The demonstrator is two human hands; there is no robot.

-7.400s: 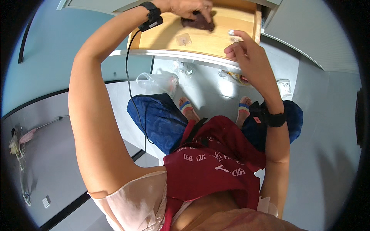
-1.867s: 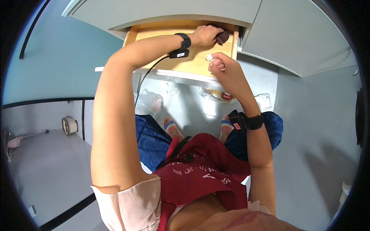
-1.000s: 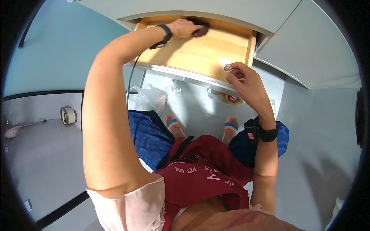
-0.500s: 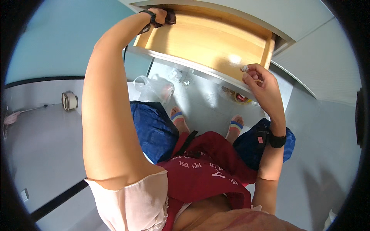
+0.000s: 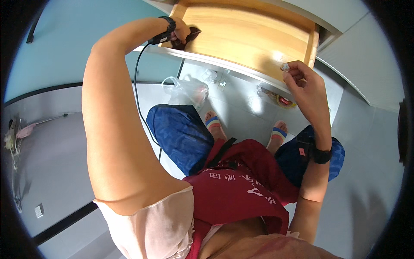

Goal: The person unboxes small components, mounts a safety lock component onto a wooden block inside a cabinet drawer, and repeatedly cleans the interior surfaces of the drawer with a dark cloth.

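Upper left of the frame: left hand (image 5: 181,31), fingers gripping dark cloth (image 5: 193,36), partly hidden by palm, at lower-left corner of wooden drawer (image 5: 241,34), top cut off. Upper right: right hand (image 5: 305,82), fingers curled, thumb near forefinger; whitish spot (image 5: 285,67) at fingertip, held or worn, cannot tell. Lower centre: red apron (image 5: 235,194), white printed characters. Right side: pink tag (image 5: 302,152), print illegible.

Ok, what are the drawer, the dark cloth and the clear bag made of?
Drawer: looks like wood, smooth and slightly glossy, from the grain and light reflected. Dark cloth, at the left hand: probably soft, mostly matte fabric, as it folds; weave too small to tell. Clear bag: likely thin plastic film, see-through with shiny creases.
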